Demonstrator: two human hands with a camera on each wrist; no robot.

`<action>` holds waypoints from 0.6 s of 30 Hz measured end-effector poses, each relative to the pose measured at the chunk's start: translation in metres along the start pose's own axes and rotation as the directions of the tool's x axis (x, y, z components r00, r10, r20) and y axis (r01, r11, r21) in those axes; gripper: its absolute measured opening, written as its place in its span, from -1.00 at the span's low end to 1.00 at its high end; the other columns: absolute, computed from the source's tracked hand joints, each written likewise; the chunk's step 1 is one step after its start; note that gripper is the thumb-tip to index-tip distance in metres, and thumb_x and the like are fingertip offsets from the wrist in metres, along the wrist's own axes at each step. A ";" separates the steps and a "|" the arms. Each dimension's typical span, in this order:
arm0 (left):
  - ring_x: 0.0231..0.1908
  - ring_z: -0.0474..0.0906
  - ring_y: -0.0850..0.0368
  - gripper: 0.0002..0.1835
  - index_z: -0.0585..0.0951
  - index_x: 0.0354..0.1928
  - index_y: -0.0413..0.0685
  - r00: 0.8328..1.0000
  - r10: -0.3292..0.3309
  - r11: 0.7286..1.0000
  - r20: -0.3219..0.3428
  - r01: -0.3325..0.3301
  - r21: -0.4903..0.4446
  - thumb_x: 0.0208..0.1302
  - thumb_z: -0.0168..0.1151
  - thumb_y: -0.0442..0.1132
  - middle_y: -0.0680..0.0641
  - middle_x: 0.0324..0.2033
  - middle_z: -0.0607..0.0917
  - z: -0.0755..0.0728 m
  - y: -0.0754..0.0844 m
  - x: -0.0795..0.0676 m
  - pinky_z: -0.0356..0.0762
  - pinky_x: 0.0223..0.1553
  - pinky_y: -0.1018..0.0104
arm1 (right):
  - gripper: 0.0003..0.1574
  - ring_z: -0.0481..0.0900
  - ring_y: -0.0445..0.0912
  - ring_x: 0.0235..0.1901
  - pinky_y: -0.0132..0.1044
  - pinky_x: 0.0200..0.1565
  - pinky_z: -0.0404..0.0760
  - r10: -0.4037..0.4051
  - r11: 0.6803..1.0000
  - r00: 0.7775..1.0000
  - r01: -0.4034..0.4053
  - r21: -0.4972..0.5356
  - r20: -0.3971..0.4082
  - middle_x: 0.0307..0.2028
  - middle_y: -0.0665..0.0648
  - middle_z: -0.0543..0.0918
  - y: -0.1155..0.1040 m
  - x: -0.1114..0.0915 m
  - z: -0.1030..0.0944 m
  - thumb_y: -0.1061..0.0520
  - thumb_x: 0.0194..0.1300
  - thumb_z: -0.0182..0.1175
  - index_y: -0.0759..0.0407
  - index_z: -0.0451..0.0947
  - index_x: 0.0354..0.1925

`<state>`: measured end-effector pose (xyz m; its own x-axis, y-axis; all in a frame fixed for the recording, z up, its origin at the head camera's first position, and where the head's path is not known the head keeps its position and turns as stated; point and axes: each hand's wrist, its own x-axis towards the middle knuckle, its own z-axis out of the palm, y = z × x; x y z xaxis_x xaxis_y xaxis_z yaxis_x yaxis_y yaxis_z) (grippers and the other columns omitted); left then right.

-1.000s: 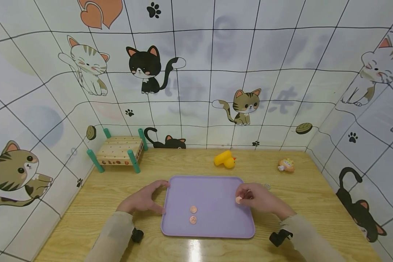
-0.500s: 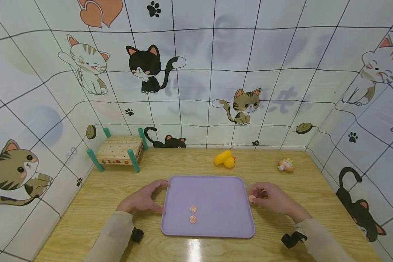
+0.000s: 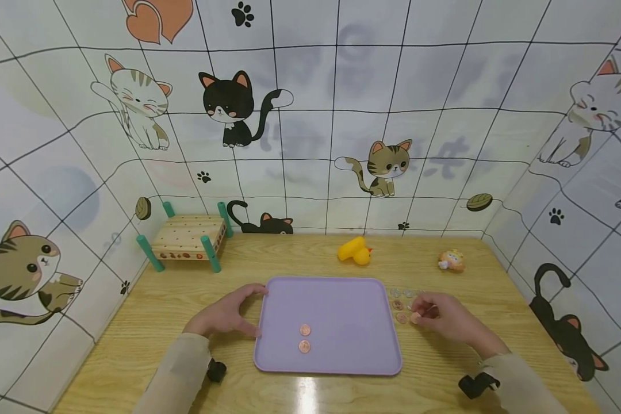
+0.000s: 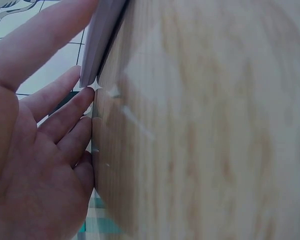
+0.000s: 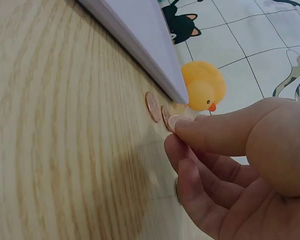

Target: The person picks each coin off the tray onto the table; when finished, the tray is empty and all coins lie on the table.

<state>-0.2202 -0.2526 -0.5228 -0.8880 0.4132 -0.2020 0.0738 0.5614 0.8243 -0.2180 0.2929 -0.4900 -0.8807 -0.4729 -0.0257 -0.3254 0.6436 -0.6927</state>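
My right hand (image 3: 442, 315) pinches a copper coin (image 5: 174, 122) between thumb and fingers, over the table just right of the lilac tray (image 3: 341, 368). Beside those fingertips lie several loose coins, among them a copper coin (image 3: 401, 317), a darker copper coin (image 3: 397, 305) and a silver coin (image 3: 395, 292); the hand hides part of the group. Two more copper coins, the upper coin (image 3: 305, 330) and the lower coin (image 3: 304, 346), lie on the tray's left half. At the tray's left edge, my left hand (image 3: 227, 310) touches the rim with spread thumb and fingers.
Behind the tray a yellow toy duck (image 3: 355, 251) lies on the wooden table (image 3: 290, 259). A small orange figurine (image 3: 451, 260) is at the back right, and a toy bed (image 3: 188, 237) with green posts stands back left. Cat-patterned sheeting (image 3: 310, 126) walls the table.
My right hand has moved right, from over the tray's right edge to the coins beside it, carrying the copper coin. More of the loose coins show now. The left hand and tray stay put.
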 end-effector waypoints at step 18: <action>0.61 0.00 -0.24 0.00 0.44 0.46 0.23 1.000 0.005 1.000 0.005 -0.005 -0.010 -0.08 0.76 -0.15 -0.09 0.58 0.27 -0.001 0.005 -0.002 -0.10 0.55 -0.39 | -0.86 0.49 -0.32 -0.38 -0.38 -0.35 0.57 -0.047 0.991 0.998 0.041 -0.130 -0.044 -0.37 -0.09 0.61 0.008 -0.002 0.008 0.18 0.34 0.45 0.13 0.64 -0.26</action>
<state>-0.2186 -0.2516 -0.5176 -0.8854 0.4195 -0.2004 0.0736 0.5521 0.8305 -0.2159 0.2940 -0.5009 -0.8787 -0.4758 0.0390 -0.4034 0.6964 -0.5935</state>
